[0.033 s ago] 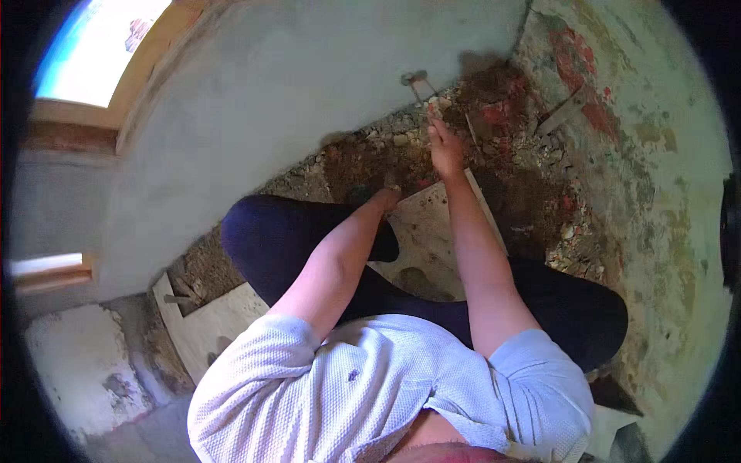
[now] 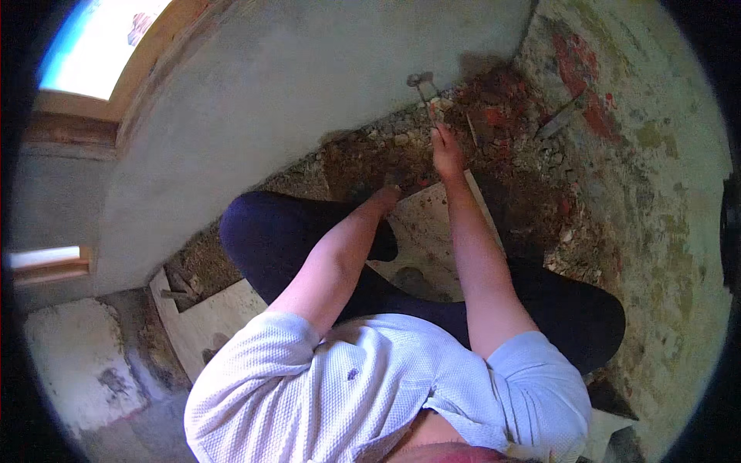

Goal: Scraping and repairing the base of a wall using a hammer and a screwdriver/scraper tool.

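My right hand (image 2: 448, 154) is reached far forward, its fingers wrapped round a thin-shafted tool (image 2: 427, 102) with a small dark head. That head is up against the grey wall (image 2: 309, 69), just above the rubble; its exact kind is not clear. Lower and to the left, my left hand (image 2: 388, 197) is closed close to the soil, beside the far edge of a pale board (image 2: 428, 224). Whatever its fingers hold is too dark to make out. Broken stone and brown earth (image 2: 355, 166) lie around both hands, along the foot of the wall.
My crossed legs (image 2: 285, 239) flank the pale board. At right stands a rough, peeling wall (image 2: 656, 177), with a flat strip (image 2: 561, 116) leaning near the corner. Another pale board (image 2: 220, 320) lies at left. A wooden-framed window (image 2: 73, 104) is upper left.
My right hand has shifted slightly nearer to me, and the tool's head has moved a little to the right. My left hand stays nearly still.
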A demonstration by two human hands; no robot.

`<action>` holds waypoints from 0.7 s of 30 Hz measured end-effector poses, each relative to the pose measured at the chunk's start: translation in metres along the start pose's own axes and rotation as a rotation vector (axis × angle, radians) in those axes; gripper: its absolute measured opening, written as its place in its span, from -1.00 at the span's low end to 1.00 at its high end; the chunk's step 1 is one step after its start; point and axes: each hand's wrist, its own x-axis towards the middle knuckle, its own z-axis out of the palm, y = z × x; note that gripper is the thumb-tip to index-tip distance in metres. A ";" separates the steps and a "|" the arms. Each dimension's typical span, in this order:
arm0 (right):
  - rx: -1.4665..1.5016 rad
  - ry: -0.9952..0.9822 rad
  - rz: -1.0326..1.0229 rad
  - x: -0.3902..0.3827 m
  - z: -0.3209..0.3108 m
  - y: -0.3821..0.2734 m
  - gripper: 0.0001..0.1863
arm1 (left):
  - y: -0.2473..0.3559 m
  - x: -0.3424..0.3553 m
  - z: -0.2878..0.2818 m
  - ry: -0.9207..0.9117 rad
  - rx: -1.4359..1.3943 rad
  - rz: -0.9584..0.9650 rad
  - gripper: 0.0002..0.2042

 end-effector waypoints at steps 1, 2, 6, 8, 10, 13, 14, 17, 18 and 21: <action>-0.025 0.000 0.009 -0.004 -0.009 0.027 -0.50 | 0.021 -0.004 -0.008 -0.009 0.024 0.002 -0.53; -0.055 -0.065 0.082 -0.009 -0.013 0.056 -0.49 | 0.026 -0.004 -0.011 0.009 0.011 0.003 -0.53; -0.274 -0.290 0.348 -0.024 0.005 0.096 -0.50 | -0.006 -0.015 -0.006 0.207 -0.063 -0.055 -0.61; -0.511 -0.281 0.325 -0.020 -0.008 0.113 -0.55 | 0.009 -0.023 -0.003 0.327 0.005 0.040 -0.67; -0.465 -0.281 0.359 -0.009 -0.038 0.107 -0.52 | 0.047 -0.041 -0.001 0.417 -0.178 -0.038 -0.70; -0.336 -0.059 0.020 0.023 -0.037 0.048 -0.54 | 0.028 -0.022 0.014 0.408 -0.247 -0.126 -0.67; -0.325 -0.091 -0.005 0.025 -0.024 0.022 -0.54 | 0.006 -0.015 0.022 0.404 -0.277 -0.193 -0.65; -0.110 0.038 -0.148 0.023 -0.019 -0.009 -0.53 | -0.008 -0.003 0.025 0.365 -0.329 -0.265 -0.61; -0.071 0.059 -0.144 0.022 -0.028 0.004 -0.51 | 0.005 0.000 0.014 0.248 -0.166 -0.134 -0.55; -0.094 -0.024 -0.056 0.003 -0.022 0.045 -0.46 | -0.001 -0.008 0.012 0.259 -0.344 -0.143 -0.45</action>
